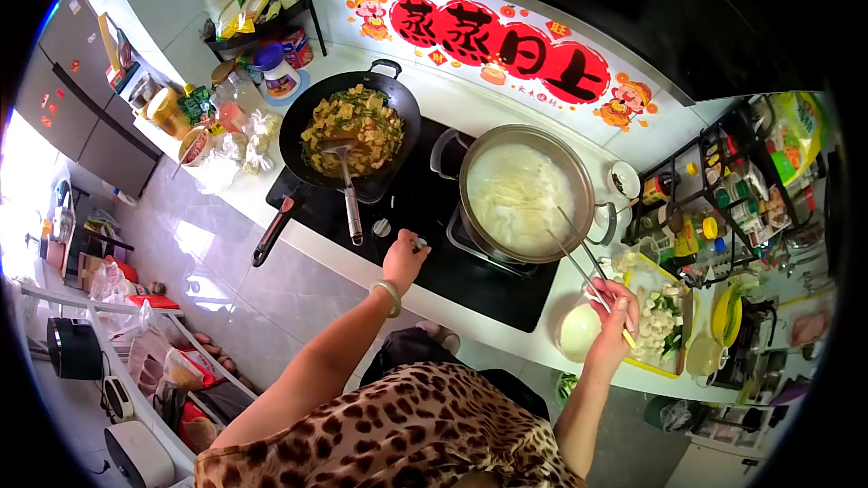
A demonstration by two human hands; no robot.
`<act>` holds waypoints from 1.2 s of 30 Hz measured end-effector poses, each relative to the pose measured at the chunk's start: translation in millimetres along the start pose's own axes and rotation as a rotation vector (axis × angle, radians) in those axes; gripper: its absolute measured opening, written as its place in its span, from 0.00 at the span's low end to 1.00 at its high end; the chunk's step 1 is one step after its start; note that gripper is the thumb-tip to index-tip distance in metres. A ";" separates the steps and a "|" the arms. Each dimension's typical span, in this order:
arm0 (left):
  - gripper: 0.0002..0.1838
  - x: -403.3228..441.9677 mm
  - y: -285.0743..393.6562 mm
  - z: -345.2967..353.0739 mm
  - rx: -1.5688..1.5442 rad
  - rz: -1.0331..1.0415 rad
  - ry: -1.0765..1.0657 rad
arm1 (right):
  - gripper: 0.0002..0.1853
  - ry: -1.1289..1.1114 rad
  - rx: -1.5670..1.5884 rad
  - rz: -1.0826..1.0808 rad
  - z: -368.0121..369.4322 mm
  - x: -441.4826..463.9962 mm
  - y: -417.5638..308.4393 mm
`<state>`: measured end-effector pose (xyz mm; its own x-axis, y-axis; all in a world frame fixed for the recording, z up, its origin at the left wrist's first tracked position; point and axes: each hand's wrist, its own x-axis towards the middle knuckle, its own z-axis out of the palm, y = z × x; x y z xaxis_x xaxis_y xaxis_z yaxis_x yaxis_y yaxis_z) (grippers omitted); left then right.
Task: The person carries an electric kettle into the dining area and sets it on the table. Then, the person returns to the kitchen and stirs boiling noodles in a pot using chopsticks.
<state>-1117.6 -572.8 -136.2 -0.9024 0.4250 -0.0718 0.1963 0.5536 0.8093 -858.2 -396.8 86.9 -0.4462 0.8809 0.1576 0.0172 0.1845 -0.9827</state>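
My left hand (406, 258) is at the front of the black gas stove (398, 217), its fingers closed around a stove knob (419, 242). A second knob (382, 228) shows just left of it. In my right hand (617, 314) is a pair of chopsticks (583, 262), their tips over the right side of a steel pot (467, 167). Pale noodles (520, 192) lie in cloudy, whitish water in the pot. On the left burner sits a black wok (294, 140) of browned, chopped food with green bits (348, 126). A spatula (351, 203) rests in it, handle toward me.
Right of the pot are a white bowl (579, 333), a yellow-edged cutting board (680, 363) with cut vegetables, and a small dish (623, 179). A spice rack (723, 203) stands behind them. Jars and bags (237, 108) crowd the left counter. The wok handle (271, 233) juts past the counter edge.
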 end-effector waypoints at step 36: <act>0.20 2.3 -3.0 0.6 -0.083 -0.070 -0.079 | 0.19 -0.012 0.001 0.005 3.1 -0.9 -6.0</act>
<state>-1120.1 -573.0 -139.2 -0.8791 0.4444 -0.1724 0.0988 0.5237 0.8462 -860.7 -400.0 92.3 -0.4571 0.8764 0.1515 0.0182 0.1795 -0.9836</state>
